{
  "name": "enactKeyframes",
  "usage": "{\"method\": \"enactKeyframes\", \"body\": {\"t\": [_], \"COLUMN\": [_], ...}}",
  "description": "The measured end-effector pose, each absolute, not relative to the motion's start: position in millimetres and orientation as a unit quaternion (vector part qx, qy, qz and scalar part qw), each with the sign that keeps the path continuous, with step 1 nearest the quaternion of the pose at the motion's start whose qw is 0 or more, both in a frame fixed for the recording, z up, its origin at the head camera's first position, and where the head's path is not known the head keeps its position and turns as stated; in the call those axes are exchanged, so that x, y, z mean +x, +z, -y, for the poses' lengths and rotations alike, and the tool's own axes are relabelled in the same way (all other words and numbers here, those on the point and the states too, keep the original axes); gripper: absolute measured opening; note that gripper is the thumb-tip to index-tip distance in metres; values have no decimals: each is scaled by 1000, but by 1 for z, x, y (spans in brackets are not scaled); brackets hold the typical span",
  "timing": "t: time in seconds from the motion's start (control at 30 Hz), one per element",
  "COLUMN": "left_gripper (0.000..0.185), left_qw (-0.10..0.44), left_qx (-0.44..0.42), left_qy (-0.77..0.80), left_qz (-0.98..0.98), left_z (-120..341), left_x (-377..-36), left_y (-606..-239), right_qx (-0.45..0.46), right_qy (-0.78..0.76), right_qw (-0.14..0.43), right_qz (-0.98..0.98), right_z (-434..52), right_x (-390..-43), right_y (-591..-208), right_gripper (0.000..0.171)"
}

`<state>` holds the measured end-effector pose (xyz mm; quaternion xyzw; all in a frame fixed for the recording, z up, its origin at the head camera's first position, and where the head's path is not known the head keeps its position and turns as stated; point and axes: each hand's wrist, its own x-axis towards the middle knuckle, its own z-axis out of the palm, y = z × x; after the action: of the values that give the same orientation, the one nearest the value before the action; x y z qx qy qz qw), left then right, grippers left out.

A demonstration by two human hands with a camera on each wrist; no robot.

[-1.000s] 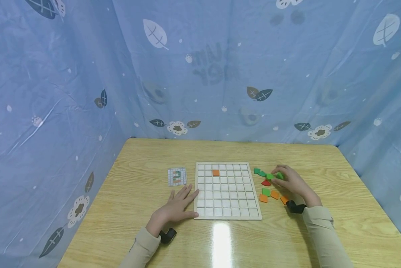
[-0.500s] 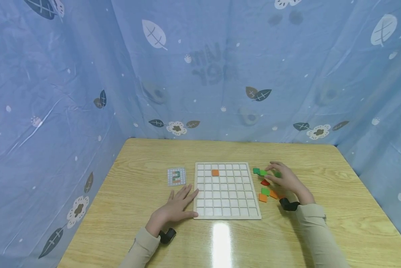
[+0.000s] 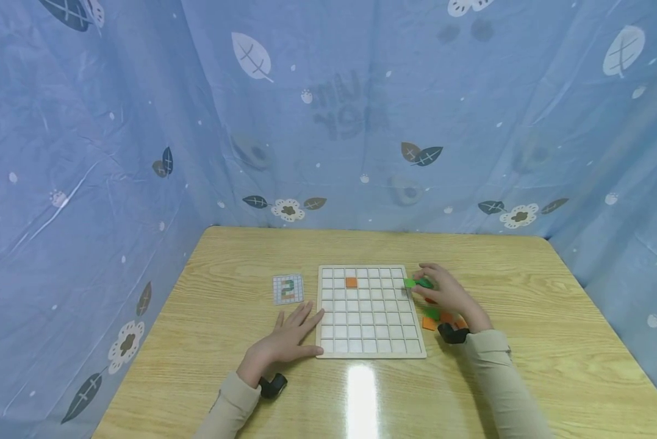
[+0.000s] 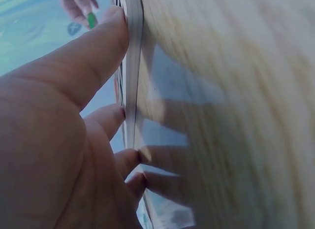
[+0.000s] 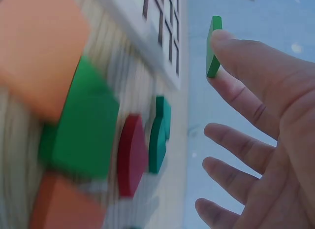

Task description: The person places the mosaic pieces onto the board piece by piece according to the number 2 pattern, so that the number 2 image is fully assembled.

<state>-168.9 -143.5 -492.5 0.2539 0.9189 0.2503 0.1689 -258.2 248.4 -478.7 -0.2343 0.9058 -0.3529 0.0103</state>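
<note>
Right wrist view: fingers (image 5: 236,56) pinch green tile (image 5: 213,47), others spread.

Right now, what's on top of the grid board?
On the grid board: one orange tile in the second row. The right hand holds a green tile over the right edge, covering a few cells; nothing can be seen under it.

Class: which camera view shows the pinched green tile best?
The right wrist view: the green tile sits close up, edge-on, pinched by the right hand. The head view shows it small; the left wrist view shows a distant green sliver.
</note>
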Motion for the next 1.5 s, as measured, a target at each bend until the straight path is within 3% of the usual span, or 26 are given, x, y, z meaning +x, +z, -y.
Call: {"method": "enactKeyframes", "body": {"t": [0.43,1.5], "left_gripper": [76,76], "left_qw": [193,158], "left_qx": [264,263], "left_qy": [261,230], "left_qz": [-908,-924], "left_z": [151,148], "left_x": [-171,-177], "left_y": [-493,-493], "right_qx": [-254,-219], "right_qy": [-346,-312], "right_qw": [-6,2], "right_qz": [-903,-924], "right_z": [-211,-162], "right_x": [-262,-274], "right_y": [-473,-488], "right_gripper": [28,26]}}
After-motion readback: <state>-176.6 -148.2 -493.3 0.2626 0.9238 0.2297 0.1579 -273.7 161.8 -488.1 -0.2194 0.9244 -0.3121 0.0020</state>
